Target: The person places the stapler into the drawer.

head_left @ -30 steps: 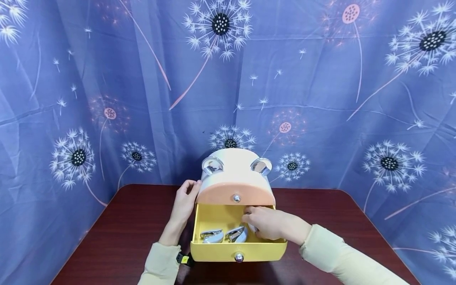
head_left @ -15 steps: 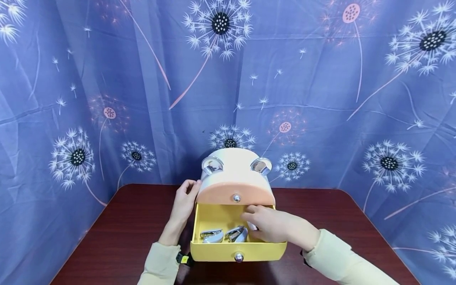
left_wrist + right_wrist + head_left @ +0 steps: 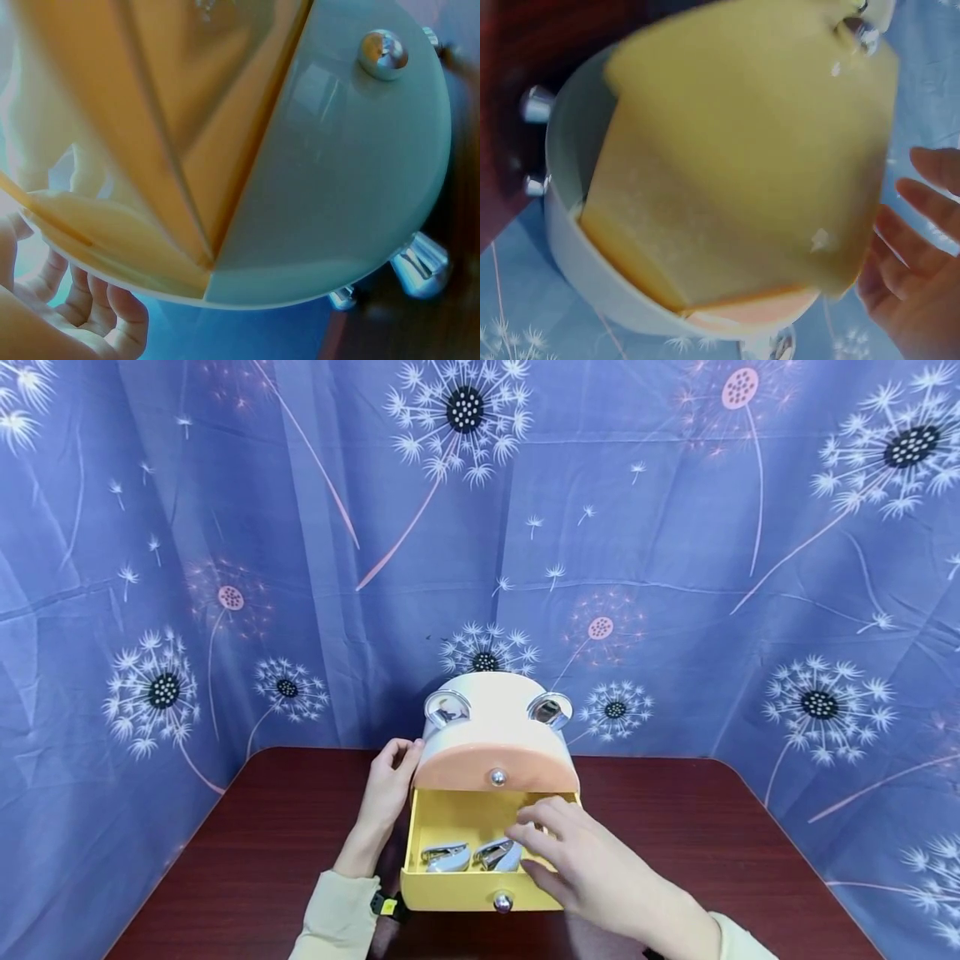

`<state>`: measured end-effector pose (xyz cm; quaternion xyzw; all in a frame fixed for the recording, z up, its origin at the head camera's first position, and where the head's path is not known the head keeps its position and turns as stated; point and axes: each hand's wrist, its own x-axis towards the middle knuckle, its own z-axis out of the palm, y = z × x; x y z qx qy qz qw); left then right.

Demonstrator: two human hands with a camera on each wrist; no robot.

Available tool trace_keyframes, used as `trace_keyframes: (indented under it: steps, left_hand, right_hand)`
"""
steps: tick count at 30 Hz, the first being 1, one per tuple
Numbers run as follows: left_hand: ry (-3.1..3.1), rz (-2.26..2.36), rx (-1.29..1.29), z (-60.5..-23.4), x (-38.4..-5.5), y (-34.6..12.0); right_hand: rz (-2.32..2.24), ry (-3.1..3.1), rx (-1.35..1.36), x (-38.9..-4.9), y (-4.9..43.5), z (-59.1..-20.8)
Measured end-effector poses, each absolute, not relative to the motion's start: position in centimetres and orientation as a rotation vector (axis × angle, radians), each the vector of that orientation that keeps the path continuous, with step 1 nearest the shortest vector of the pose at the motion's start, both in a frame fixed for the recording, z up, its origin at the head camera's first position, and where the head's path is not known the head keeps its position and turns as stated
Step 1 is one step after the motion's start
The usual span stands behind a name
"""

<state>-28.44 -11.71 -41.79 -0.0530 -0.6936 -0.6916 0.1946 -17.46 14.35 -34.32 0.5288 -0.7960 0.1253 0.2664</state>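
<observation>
A small rounded cabinet (image 3: 495,718) with a white shell has its lower yellow drawer (image 3: 450,892) pulled out; the upper peach drawer (image 3: 459,770) is closed. Two small light-blue and silver tools, perhaps hole punches, lie inside: one at the left (image 3: 447,857), another near the middle (image 3: 501,855). My right hand (image 3: 581,860) hovers over the drawer's right side with fingers loosely spread and no object visible in it; it hides what lies beneath. My left hand (image 3: 384,789) rests its fingertips against the cabinet's left side, fingers lightly bent (image 3: 90,315).
The cabinet stands on a dark red-brown table (image 3: 262,835) close to a blue dandelion-print curtain (image 3: 375,635). Round silver knobs (image 3: 503,902) stick out from the drawers. Two chrome ear-like parts (image 3: 448,707) project from the cabinet top.
My right hand has lifted from inside the drawer's right side and drawn back toward the front right, its fingers spreading. The left hand and the cabinet stay in place.
</observation>
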Motion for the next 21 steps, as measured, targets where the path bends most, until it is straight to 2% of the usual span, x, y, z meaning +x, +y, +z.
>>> trace_keyframes:
  steps: [10,21]
  left_hand:
    - [-1.942,-1.959,-0.152,-41.8,-28.4,-11.7]
    - [-1.938,-1.961,-0.149,-41.8,-28.3,-11.7]
  right_hand:
    - [0.316,-1.873,1.413,-14.5,12.7,-35.7]
    - [0.209,-1.895,1.247,-14.1,11.9,-39.0]
